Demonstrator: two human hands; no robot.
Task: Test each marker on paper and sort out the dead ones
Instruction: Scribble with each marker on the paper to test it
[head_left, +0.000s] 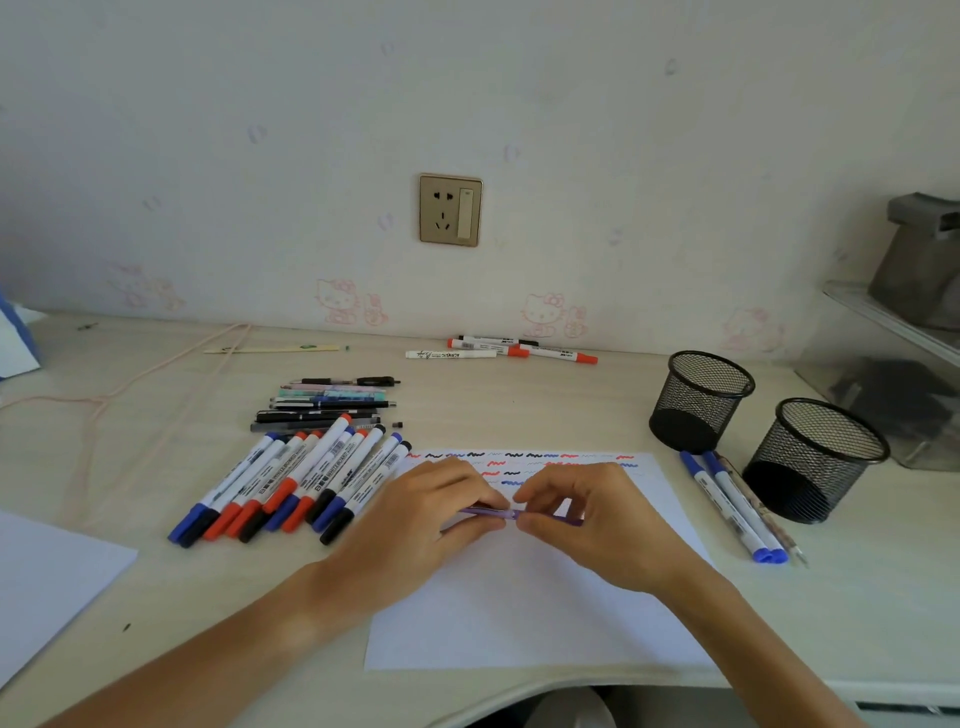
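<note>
With your left hand (441, 512) and right hand (587, 512) both pinching the slim purple pen (493, 513) just above the white test sheet (519, 597), a jerky cap pull could smear ink, and the fanned row of whiteboard markers (296, 483) crowds your left hand.

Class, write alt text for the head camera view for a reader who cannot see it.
Two hands, left hand and right hand, hold a purple pen over a scribble-marked paper sheet. Capped markers lie left; two mesh cups stand right.
</note>
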